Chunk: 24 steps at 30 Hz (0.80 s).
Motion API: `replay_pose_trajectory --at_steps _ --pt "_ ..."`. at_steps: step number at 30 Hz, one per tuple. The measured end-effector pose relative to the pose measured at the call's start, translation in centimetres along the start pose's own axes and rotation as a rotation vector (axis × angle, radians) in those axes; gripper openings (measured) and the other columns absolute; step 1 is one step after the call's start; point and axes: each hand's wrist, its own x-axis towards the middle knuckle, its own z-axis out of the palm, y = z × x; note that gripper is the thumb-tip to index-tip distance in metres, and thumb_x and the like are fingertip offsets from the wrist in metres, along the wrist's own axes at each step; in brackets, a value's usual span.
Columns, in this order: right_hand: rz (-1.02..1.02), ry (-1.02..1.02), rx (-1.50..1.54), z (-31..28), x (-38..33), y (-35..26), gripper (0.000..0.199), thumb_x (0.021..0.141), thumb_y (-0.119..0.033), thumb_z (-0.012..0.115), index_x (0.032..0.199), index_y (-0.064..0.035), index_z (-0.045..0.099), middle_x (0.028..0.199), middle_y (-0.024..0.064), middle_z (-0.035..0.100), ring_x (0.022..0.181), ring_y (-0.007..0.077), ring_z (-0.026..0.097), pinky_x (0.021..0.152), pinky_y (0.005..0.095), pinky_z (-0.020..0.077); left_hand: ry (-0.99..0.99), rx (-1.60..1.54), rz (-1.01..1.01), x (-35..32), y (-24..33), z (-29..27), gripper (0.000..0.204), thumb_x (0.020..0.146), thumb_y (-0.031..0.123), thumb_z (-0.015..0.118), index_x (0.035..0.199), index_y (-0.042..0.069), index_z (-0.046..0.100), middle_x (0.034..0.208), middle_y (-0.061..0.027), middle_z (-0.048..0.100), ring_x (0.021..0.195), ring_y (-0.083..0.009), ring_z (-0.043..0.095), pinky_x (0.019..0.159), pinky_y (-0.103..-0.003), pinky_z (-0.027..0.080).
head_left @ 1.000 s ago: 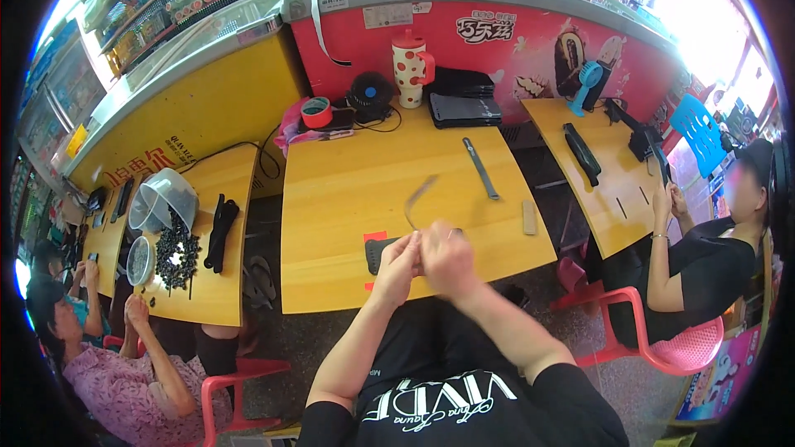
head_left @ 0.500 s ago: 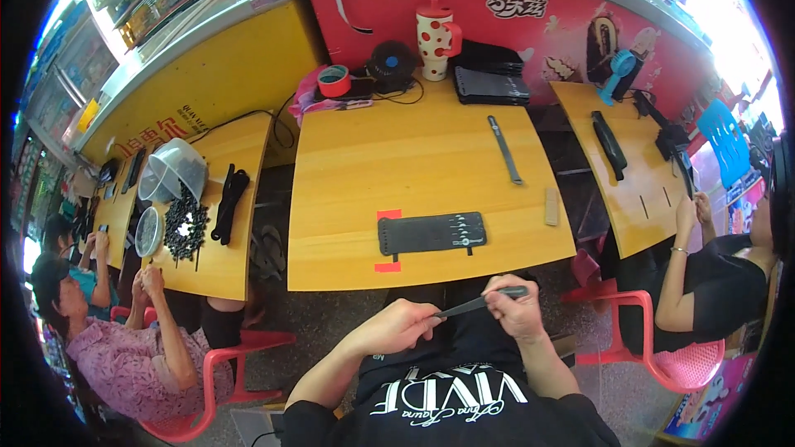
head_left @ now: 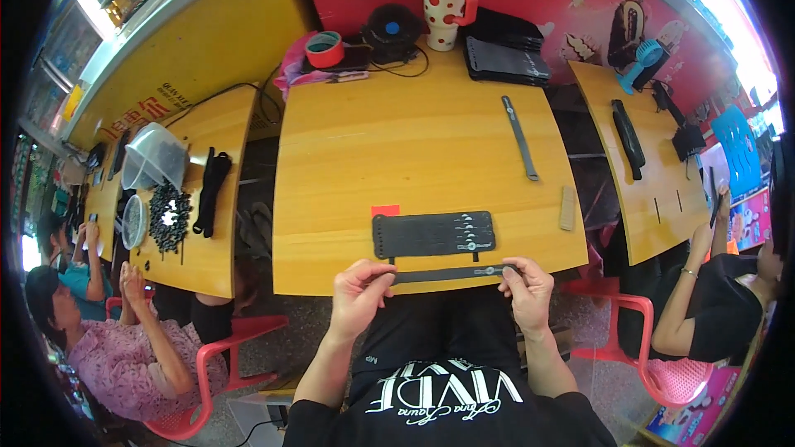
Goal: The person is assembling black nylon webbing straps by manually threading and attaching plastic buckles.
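A narrow black strap (head_left: pixel 451 274) stretches level over the near edge of the yellow wooden table (head_left: pixel 414 149). My left hand (head_left: pixel 360 294) pinches its left end and my right hand (head_left: pixel 523 288) pinches its right end. Just beyond it on the table lies a flat black panel (head_left: pixel 433 234) with small silver marks, an orange tape tab (head_left: pixel 385 210) at its upper left corner.
Farther back lie a long grey strap (head_left: pixel 520 137), a small tan block (head_left: pixel 567 208), a stack of black sheets (head_left: pixel 507 58), a spotted mug (head_left: pixel 444 2), a tape roll (head_left: pixel 324 49) and a black fan (head_left: pixel 392 31). People sit at side tables left (head_left: pixel 124 348) and right (head_left: pixel 712 298).
My hands have come up from my lap to the table's near edge, and the strap is now stretched out between both hands. The view has also tilted closer to the table.
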Motion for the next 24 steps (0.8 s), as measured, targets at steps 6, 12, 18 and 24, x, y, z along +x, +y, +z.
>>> replay_pose_trajectory --at_steps 6,12,18,24 --pt "-0.289 -0.027 -0.278 0.5 2.1 -0.2 0.013 0.083 0.009 0.063 0.094 0.0026 0.066 0.077 0.0023 0.056 0.063 0.0069 0.054 0.055 0.0191 0.0411 0.129 0.033 -0.022 1.5 -0.5 -0.4 0.011 0.085 -0.002 0.067 0.096 -0.002 0.069 0.076 -0.0042 0.066 0.058 -0.0063 0.059 0.047 -0.018 0.043" --pt "-0.214 -0.077 -0.267 0.4 2.8 0.9 0.016 0.081 0.012 0.063 0.096 0.0052 0.064 0.079 0.0035 0.055 0.065 0.0072 0.054 0.056 0.0197 0.0411 0.179 0.012 -0.042 2.1 -1.2 -0.7 0.013 0.085 -0.002 0.068 0.098 -0.002 0.067 0.072 -0.0035 0.066 0.056 -0.0059 0.060 0.047 -0.017 0.042" --pt "-0.060 -0.031 -0.178 0.4 2.9 1.4 0.020 0.082 0.011 0.062 0.101 0.0030 0.060 0.084 0.0013 0.055 0.068 0.0034 0.051 0.055 0.0159 0.0393 0.187 0.008 -0.045 2.5 -1.5 -0.7 0.013 0.084 -0.004 0.068 0.097 -0.002 0.067 0.072 -0.0035 0.066 0.056 -0.0055 0.059 0.046 -0.016 0.041" --pt "-0.097 0.013 -0.277 0.7 3.2 1.8 0.022 0.080 0.011 0.066 0.098 0.0006 0.059 0.082 -0.0008 0.055 0.066 0.0008 0.049 0.053 0.0142 0.0373 0.217 -0.002 -0.060 2.7 -1.4 -0.6 0.014 0.084 -0.004 0.068 0.098 -0.003 0.067 0.073 -0.0033 0.066 0.054 -0.0049 0.058 0.045 -0.016 0.040"
